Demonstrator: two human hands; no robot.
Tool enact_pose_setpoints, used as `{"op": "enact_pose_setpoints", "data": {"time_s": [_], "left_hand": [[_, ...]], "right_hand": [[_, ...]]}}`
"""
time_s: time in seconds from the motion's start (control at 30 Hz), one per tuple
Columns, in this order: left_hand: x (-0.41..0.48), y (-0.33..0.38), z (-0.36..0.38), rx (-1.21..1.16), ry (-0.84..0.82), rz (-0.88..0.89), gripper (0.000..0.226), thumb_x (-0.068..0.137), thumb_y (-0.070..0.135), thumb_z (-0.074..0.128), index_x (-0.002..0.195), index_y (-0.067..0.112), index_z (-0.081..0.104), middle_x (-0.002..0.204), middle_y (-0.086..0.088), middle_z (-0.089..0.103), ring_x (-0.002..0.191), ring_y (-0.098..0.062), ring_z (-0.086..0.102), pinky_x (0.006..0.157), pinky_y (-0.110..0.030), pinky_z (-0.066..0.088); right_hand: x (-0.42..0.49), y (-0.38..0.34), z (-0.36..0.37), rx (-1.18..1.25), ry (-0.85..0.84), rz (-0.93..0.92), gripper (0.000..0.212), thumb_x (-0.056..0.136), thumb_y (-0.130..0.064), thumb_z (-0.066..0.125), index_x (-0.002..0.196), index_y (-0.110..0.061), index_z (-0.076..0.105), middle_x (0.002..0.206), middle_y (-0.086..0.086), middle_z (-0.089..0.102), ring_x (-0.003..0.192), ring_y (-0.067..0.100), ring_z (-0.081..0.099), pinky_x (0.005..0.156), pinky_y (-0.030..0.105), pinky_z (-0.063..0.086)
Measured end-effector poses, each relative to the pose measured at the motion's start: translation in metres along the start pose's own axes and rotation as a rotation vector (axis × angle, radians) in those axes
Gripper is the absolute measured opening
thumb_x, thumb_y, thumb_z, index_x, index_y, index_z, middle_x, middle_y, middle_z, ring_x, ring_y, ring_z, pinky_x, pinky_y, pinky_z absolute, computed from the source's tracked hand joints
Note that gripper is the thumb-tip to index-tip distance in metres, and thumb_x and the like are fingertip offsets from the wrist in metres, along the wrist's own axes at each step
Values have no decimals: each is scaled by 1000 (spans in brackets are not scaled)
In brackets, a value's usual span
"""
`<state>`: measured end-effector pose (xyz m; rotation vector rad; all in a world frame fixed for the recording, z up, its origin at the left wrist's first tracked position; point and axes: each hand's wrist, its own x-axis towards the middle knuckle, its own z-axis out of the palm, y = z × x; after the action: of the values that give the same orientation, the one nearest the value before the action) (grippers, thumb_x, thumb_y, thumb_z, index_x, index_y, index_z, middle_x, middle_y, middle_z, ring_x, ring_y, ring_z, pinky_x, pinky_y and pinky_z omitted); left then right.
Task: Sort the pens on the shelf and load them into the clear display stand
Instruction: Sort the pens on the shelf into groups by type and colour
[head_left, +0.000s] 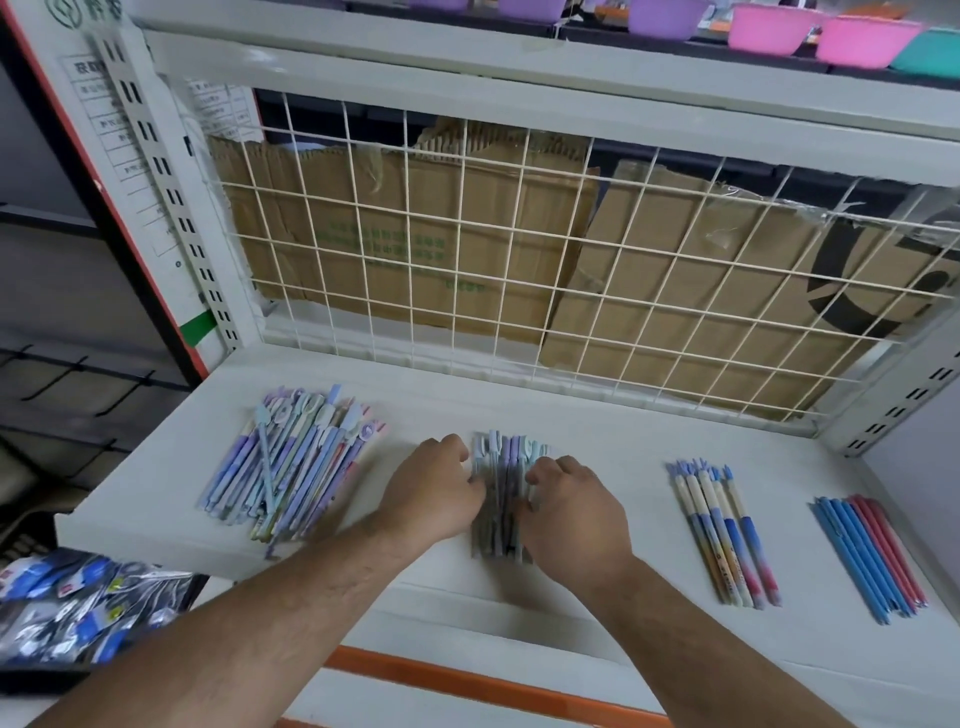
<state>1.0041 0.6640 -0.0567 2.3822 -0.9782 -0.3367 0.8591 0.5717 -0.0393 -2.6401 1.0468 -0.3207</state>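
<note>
- The left hand (436, 491) lies knuckles-up on the shelf. Its forearm reaches in from the lower left, and its fingers are curled down against the left edge of the middle bundle of pens (503, 470).
- The right hand (571, 512) mirrors it from the lower right, with bent fingers hooked over the bundle's right side. The bundle is squeezed between the two hands; the thumbs are hidden.
- The middle bundle is grey, lilac and pale blue pens packed side by side, with the clip ends pointing toward the back of the shelf.
- To the left is a loose, fanned pile of pastel pens (296, 460), near the shelf's front corner.
- To the right is a small row of cream-and-blue pens (724, 527), and further right a row of blue and red pens (870, 556).
- All four groups rest on the white shelf (597, 431).
- A wire grid (519, 270) backs the shelf, with cardboard (441, 234) behind it.
</note>
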Motion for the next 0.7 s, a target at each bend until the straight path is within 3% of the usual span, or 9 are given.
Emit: {"op": "enact_pose_setpoints", "data": {"time_s": [0.13, 0.33, 0.53, 0.63, 0.7], "left_hand": [[-12, -9, -14, 222, 87, 27, 39, 90, 44, 54, 120, 21, 57, 116, 0, 59, 99, -21, 59, 67, -29, 40], [-15, -38, -48, 591, 137, -54, 37, 93, 39, 49, 117, 11, 54, 114, -10, 59, 102, -26, 60, 72, -32, 45], [-10, -51, -61, 586, 59, -147, 3, 91, 23, 54, 91, 20, 55, 103, -3, 64, 90, -22, 65, 62, -27, 39], [-7, -50, -60, 590, 60, -143, 3, 89, 22, 56, 90, 19, 55, 104, -3, 62, 81, -19, 58, 56, -26, 36], [-3, -51, -57, 611, 48, -125, 17, 89, 23, 56, 103, 14, 58, 116, -7, 58, 84, -19, 54, 58, -27, 37]], "right_hand": [[3, -7, 4, -10, 25, -58, 22, 92, -34, 56, 109, -22, 64, 108, -4, 60, 106, 19, 56, 75, 30, 51], [5, -19, 8, 25, 47, -130, 18, 92, -35, 54, 100, -21, 63, 101, -4, 60, 100, 19, 59, 74, 30, 52], [8, -30, 16, 60, 54, -139, 24, 92, -38, 54, 108, -23, 64, 107, -3, 62, 100, 21, 62, 74, 29, 52], [10, -33, 19, 64, 70, -127, 23, 91, -37, 55, 106, -23, 65, 104, -4, 62, 96, 20, 64, 70, 27, 50], [11, -33, 19, 56, 84, -117, 19, 90, -35, 55, 101, -23, 64, 99, -5, 62, 90, 20, 64, 64, 26, 44]]}}
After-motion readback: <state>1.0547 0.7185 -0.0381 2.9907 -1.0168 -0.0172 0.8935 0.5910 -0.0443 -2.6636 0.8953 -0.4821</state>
